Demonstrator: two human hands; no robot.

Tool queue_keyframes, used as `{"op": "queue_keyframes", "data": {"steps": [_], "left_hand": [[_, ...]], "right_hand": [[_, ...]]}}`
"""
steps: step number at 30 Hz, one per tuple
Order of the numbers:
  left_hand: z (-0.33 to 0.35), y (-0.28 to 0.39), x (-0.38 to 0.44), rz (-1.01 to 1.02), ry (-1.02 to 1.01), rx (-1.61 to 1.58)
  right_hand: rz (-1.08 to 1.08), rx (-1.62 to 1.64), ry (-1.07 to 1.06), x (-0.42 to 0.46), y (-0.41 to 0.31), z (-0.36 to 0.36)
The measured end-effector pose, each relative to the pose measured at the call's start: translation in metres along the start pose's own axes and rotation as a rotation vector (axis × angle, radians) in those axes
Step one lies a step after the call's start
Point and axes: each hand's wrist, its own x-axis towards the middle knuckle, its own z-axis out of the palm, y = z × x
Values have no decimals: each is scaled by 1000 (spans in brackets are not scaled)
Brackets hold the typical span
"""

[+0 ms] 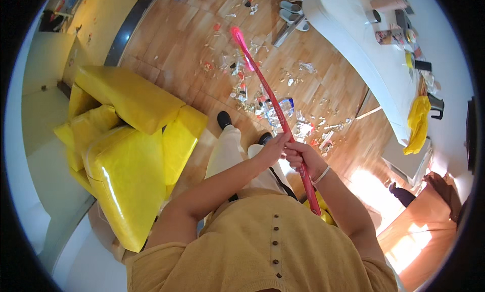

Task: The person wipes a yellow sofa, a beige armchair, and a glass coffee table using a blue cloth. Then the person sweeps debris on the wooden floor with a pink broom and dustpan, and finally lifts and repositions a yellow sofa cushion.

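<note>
Both hands are wrapped around the red handle of a broom (272,97). My left hand (271,152) grips it close above my right hand (307,159), which has a white band at its wrist. The handle's lower end reaches to my shirt, while the pink broom head (242,46) is on or just over the floor ahead. Scattered litter (278,110) lies around and below the broom head: clear plastic wrappers, red and white scraps, shells or crumbs. A blue-edged piece of clear plastic (286,105) is beside the handle.
At left stands a yellow padded sofa (129,159) with stacked cushions. A curved white counter (352,38) on the right bears cups, canisters and a yellow cloth or bag (418,125). Slippers (291,13) lie near its far end. An orange-brown covered surface (420,224) is at lower right.
</note>
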Motion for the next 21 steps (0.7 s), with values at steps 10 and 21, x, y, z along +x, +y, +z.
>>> {"op": "queue_keyframes", "data": {"steps": [10, 21], "left_hand": [[149, -5, -68, 1086, -621, 1179], [244, -127, -14, 639, -872, 758]], "right_hand": [[-581, -149, 9, -51, 43, -136], [-417, 1145, -22, -72, 132, -312]]}}
